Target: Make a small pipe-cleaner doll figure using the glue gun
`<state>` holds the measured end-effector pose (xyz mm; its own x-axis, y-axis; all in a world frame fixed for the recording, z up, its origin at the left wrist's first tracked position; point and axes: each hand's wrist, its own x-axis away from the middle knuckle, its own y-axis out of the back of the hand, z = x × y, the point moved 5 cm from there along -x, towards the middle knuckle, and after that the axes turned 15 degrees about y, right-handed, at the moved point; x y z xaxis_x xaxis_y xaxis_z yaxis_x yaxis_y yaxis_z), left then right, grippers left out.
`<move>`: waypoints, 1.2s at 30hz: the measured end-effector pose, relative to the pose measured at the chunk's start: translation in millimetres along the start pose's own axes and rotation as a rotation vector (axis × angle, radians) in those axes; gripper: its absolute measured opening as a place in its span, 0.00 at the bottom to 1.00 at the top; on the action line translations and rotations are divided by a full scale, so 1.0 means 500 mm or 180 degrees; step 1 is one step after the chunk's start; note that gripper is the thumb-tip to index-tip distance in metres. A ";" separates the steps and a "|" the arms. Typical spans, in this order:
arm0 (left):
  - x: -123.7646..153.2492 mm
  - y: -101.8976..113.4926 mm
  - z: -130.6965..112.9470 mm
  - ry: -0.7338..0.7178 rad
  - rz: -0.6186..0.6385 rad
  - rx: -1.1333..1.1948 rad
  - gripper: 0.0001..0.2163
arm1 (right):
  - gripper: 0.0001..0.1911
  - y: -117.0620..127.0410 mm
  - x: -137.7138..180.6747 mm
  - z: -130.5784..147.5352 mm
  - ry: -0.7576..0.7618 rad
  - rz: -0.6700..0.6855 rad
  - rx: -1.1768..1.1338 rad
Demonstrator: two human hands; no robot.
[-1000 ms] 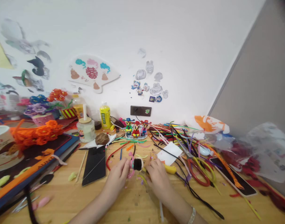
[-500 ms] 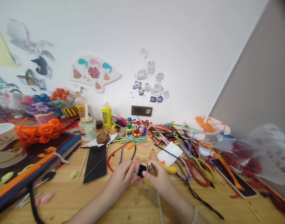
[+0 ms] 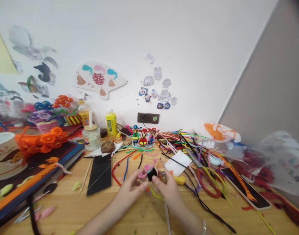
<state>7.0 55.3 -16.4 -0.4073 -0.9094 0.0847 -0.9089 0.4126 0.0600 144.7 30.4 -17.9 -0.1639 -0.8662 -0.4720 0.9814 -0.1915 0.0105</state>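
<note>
Pink-and-black piece (image 3: 151, 173), partly hidden

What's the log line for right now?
left hand: touching black-and-pink piece | right hand: holding same piece | behind: three figurines

- A single view, from a camera worn on the person's head, looks forward and down across a wooden tabletop (image 3: 68, 209).
- It faces a white wall (image 3: 188, 49), which fills roughly the upper half; a dark wall socket (image 3: 148, 117) sits near the middle.
- Both forearms rise from the bottom edge, so the left hand (image 3: 131, 186) and right hand (image 3: 167, 184) appear from behind, just below centre, nearer than the wall.
- The view is wide, reaching a paper cup (image 3: 7, 156), close and cropped at left, and a grey surface (image 3: 272, 75) at right.
</note>
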 end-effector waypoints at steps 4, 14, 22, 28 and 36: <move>-0.006 -0.017 0.033 0.0055 -0.0109 0.0150 0.18 | 0.12 -0.023 0.011 0.007 -0.0006 0.0294 -0.0260; 0.014 0.003 -0.024 0.0533 -0.0727 0.0831 0.20 | 0.15 -0.019 0.012 0.006 -0.0022 0.0481 -0.0173; 0.008 -0.010 -0.020 0.0399 -0.0338 0.0498 0.18 | 0.08 0.014 0.000 0.031 0.0340 0.0138 0.0660; 0.011 -0.024 -0.009 0.0164 -0.0109 -0.0004 0.11 | 0.06 0.002 0.003 0.053 0.0311 0.0349 0.0416; 0.010 -0.019 -0.008 0.0082 -0.0158 -0.0149 0.10 | 0.07 -0.001 0.006 0.051 0.0290 0.0324 0.0455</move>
<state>13.9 47.4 -12.4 -0.3587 -0.9274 0.1059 -0.9226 0.3695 0.1112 141.0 16.4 3.3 -0.0484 -0.8403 -0.5399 0.9673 -0.1742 0.1844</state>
